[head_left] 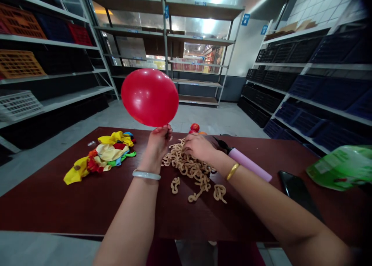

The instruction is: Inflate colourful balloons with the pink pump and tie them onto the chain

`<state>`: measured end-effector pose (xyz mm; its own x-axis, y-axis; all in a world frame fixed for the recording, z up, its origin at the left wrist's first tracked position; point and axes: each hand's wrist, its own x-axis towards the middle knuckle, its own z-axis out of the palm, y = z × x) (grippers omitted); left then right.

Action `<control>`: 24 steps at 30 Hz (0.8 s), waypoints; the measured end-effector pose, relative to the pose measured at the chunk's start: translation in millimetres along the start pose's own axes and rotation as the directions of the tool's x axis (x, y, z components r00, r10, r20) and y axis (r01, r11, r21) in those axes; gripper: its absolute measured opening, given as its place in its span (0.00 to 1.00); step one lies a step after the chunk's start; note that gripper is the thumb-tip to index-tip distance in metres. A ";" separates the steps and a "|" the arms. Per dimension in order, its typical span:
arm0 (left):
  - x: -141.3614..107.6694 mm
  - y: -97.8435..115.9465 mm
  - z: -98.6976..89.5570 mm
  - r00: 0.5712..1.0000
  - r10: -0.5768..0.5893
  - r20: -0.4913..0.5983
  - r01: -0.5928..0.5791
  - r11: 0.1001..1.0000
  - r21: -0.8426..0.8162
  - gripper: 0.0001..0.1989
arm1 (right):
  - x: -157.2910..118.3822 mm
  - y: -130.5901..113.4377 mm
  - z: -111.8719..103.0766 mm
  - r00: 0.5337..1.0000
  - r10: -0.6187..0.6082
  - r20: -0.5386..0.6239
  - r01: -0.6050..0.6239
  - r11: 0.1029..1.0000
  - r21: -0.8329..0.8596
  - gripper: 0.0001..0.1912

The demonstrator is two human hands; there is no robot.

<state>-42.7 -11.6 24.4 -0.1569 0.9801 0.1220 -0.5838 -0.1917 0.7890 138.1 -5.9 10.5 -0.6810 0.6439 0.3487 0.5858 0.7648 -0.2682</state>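
Note:
A blown-up red balloon (150, 97) stands above my left hand (159, 144), whose fingers pinch it at the neck. My right hand (200, 146) is at the top of a heap of curly tan cord-like pieces (190, 167), its fingers bent down into them. The fingertips are hidden, so what they grasp does not show. A few tan pieces (220, 193) lie apart, nearer to me. Beside my right wrist is a pink cylinder with a black nozzle (250, 164), which looks like a balloon hand pump. Several limp, uninflated balloons (112, 151) are bunched left of my left hand.
The dark red-brown table (95, 208) carries a black phone (299, 192) and a green plastic bag (338, 167) at the right. Small red round things (194, 127) sit behind the heap. Shelves with crates (21, 63) line both sides; a metal rack (165, 33) stands ahead.

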 end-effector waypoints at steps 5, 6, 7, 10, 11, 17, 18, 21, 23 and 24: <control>0.4 -0.8 0.6 0.997 0.020 -0.070 -0.023 0.999 -0.037 0.10 | 5.0 4.9 -1.3 0.961 0.268 -0.060 -0.211 0.860 0.464 0.04; 0.5 -0.3 0.6 0.997 0.012 -0.078 -0.016 0.999 -0.046 0.10 | 5.1 5.5 -5.7 0.951 0.301 -0.070 -0.226 0.832 0.507 0.02; 0.6 0.3 0.4 0.997 0.004 -0.083 -0.009 0.998 -0.058 0.11 | 5.4 5.8 -11.2 0.941 0.327 -0.082 -0.234 0.808 0.541 0.05; 1.2 1.4 -1.3 0.994 -0.025 -0.102 0.014 0.994 -0.106 0.11 | 7.4 5.6 -30.4 0.904 0.418 -0.089 -0.192 0.584 0.789 0.11; 1.5 1.4 -2.0 0.994 -0.036 -0.106 0.024 0.993 -0.119 0.12 | 8.4 5.5 -36.7 0.892 0.445 -0.075 -0.150 0.450 0.881 0.12; 0.5 -0.5 -0.5 0.992 -0.065 -0.109 0.052 0.991 -0.122 0.09 | 12.2 4.0 -61.6 0.889 0.455 -0.048 0.008 0.090 0.996 0.15; -0.6 -0.6 1.2 0.990 -0.086 -0.112 0.073 0.991 -0.111 0.09 | 11.9 2.7 -63.6 0.890 0.451 -0.072 0.021 0.117 0.993 0.15; -5.4 -1.9 7.6 0.982 -0.165 -0.087 0.160 0.985 -0.058 0.10 | 8.5 -3.1 -66.5 0.891 0.418 -0.177 0.014 0.363 0.932 0.12; -9.7 -4.9 12.4 0.981 -0.184 -0.055 0.183 0.983 -0.017 0.11 | 4.0 -8.0 -65.7 0.910 0.319 -0.263 -0.019 0.668 0.744 0.09; -12.0 -7.3 14.9 0.983 -0.182 -0.033 0.182 0.983 0.006 0.12 | 1.4 -10.6 -64.4 0.929 0.236 -0.285 -0.025 0.809 0.588 0.07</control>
<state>-24.7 -21.2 26.2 -0.0746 0.9963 -0.0433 -0.5978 -0.0099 0.8016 159.2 -14.5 71.7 -0.3695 0.7724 0.5165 0.2327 0.6151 -0.7534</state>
